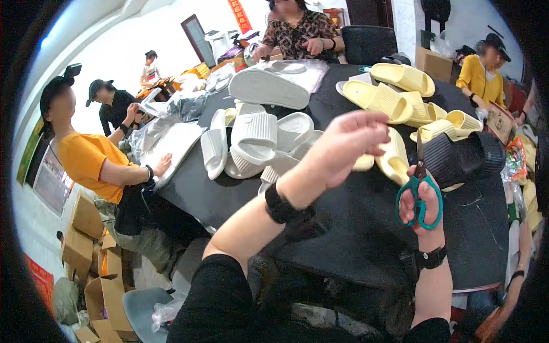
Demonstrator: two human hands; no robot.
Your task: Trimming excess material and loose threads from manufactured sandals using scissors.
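My right hand [423, 208] is closed round a pair of scissors [420, 197] with teal handles. Their dark blades point away from me and look nearly together. Raised over the table's middle, my left hand [351, 146] has its fingers stretched out and slightly bent, with nothing seen in it. Beyond and beside it lie several pale yellow slippers [400, 74], and one yellow slipper [392, 157] is partly hidden behind its fingers. A pair of black slippers [457, 160] sits just right of the blades. White slippers [254, 137] are heaped to the left of my left hand.
A dark table [354, 234] spreads before me, with loose threads [483, 214] at its right. People in orange [91, 160], patterned [300, 34] and yellow [483, 80] tops are around it. Clear plastic bags [154, 137] lie at the left; cardboard boxes [108, 297] stand on the floor.
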